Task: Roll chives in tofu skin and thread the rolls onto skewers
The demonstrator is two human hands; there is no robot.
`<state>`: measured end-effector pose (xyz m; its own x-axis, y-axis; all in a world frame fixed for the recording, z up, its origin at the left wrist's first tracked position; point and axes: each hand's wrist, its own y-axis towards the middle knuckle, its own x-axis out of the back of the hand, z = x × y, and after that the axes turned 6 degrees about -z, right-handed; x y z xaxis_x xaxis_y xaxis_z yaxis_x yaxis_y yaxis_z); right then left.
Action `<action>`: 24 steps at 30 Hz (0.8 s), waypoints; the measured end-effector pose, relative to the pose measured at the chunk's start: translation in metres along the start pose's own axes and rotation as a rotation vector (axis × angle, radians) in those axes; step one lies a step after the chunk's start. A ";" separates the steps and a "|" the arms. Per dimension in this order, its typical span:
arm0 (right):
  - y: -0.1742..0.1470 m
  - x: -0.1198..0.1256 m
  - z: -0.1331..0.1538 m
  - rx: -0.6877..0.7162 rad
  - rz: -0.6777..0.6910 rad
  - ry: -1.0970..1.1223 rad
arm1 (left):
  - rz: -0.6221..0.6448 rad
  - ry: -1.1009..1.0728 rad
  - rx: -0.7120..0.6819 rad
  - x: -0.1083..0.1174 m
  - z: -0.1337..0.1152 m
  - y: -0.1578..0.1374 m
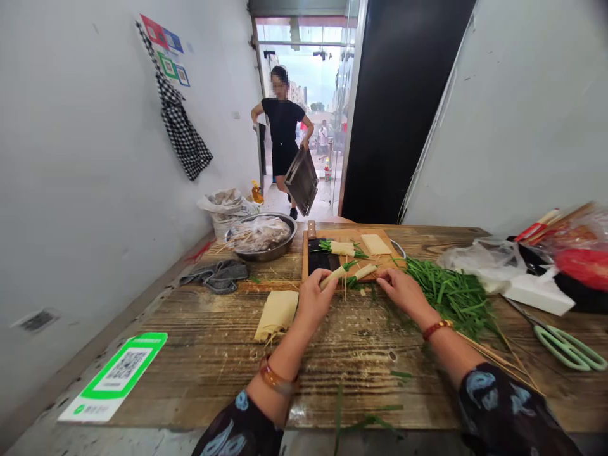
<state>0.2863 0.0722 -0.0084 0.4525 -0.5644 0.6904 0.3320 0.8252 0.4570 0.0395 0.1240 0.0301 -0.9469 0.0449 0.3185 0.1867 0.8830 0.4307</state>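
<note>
My left hand [315, 301] is closed around a pale tofu-skin roll [338, 273] with green chive ends sticking out. A second tofu-skin roll [365, 273] lies just right of it, with thin sticks close by. My right hand [405, 294] has its fingertips drawn together at that roll's right end; what they pinch, if anything, is too small to make out. Behind both hands, the cutting board [311, 269] carries a cleaver [317, 254], partly covered, a bundle of filled rolls [342, 247] and a flat tofu-skin piece [376, 244]. Stacked tofu sheets [277, 315] lie beside my left forearm.
Chives [449, 294] are heaped at right, near green-handled scissors [570, 347] and plastic bags. A metal basin [289, 235] with a bagged mass and a grey cloth [216, 276] sit at left. Beyond the table, a person [284, 120] carries a dark folded panel [303, 182] in the doorway.
</note>
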 end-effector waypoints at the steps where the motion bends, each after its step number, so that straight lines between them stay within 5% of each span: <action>1: 0.002 -0.005 -0.001 -0.060 0.004 0.058 | -0.007 -0.015 0.008 0.000 0.000 0.000; 8: 0.000 -0.019 0.006 -0.303 0.042 0.337 | -0.008 -0.042 -0.003 0.001 0.001 0.001; 14: -0.039 0.013 0.021 -0.414 -0.004 0.616 | -0.008 -0.048 -0.001 -0.001 -0.001 0.001; 19: -0.074 0.043 0.043 -0.322 0.120 0.652 | 0.028 -0.041 0.006 -0.006 0.004 -0.001; 24: -0.078 0.036 0.075 -0.045 0.333 0.607 | 0.049 -0.031 0.022 -0.009 0.001 -0.004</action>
<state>0.2145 -0.0105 0.0230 0.9149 -0.2045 0.3480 0.1231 0.9625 0.2419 0.0471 0.1211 0.0245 -0.9446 0.1026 0.3119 0.2276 0.8893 0.3967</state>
